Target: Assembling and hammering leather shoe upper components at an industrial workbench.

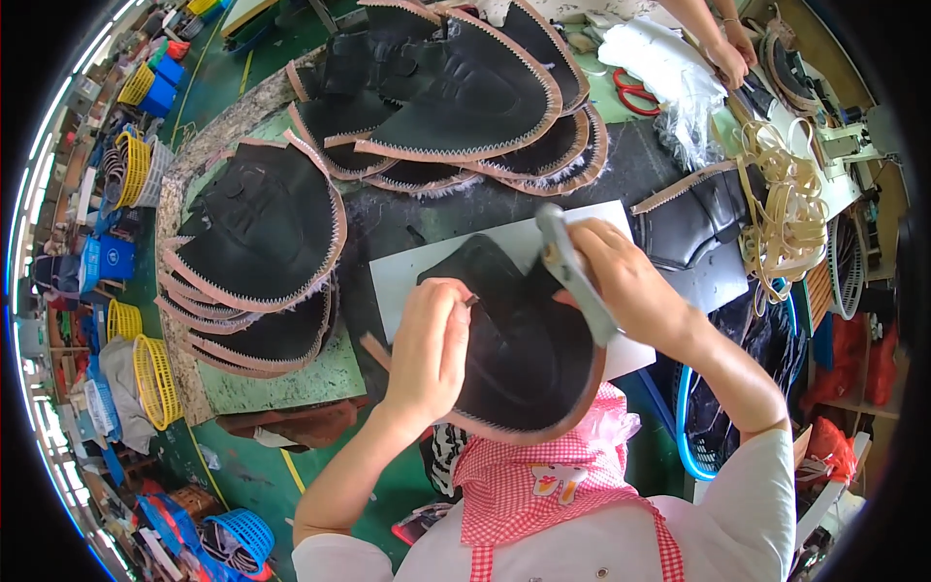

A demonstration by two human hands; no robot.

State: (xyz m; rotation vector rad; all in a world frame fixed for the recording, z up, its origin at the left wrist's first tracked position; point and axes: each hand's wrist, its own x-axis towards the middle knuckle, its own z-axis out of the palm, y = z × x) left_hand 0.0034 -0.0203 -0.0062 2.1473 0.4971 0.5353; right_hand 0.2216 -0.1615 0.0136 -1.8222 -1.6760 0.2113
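A black leather shoe upper with a tan edge lies over a white board, its rounded end toward my apron. My left hand is closed at its left side, pinching a small metal punch against the leather. Above the right part of the upper, my right hand grips a hammer; its long grey metal head shows in front of the fingers, while most of the handle is hidden.
Stacked black uppers with zigzag tan edges lie at the left and far side. At right are another black piece and cream straps. Beyond lie red-handled scissors, white plastic and another person's hands.
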